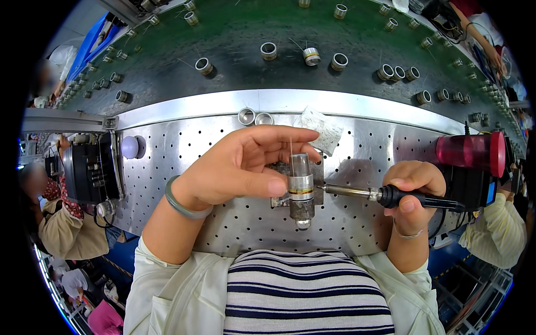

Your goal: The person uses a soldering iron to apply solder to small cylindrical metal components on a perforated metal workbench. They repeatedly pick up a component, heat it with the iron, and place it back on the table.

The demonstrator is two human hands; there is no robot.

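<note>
A silvery metal ring with a yellow band (pixel 301 187) sits around an upright-looking metal post fixture (pixel 300 210) in front of me. My left hand (pixel 240 167) curls loosely about it, the thumb at the ring's left side and the fingers reaching behind the post. A thin wire (pixel 291 146) rises by the index finger. In my right hand (pixel 414 192) is a soldering iron (pixel 357 191), gripped by its black handle. Its tip points left, close to the ring's right side; whether they touch I cannot tell.
Two loose rings (pixel 246 116) and a crumpled white cloth or paper (pixel 321 129) lie behind my hands on the perforated metal tabletop (pixel 167 195). Beyond runs a green conveyor belt (pixel 234 50) with several rings. A pink cylinder (pixel 469 152) stands right, a lilac ball (pixel 129 147) left. People work at both sides.
</note>
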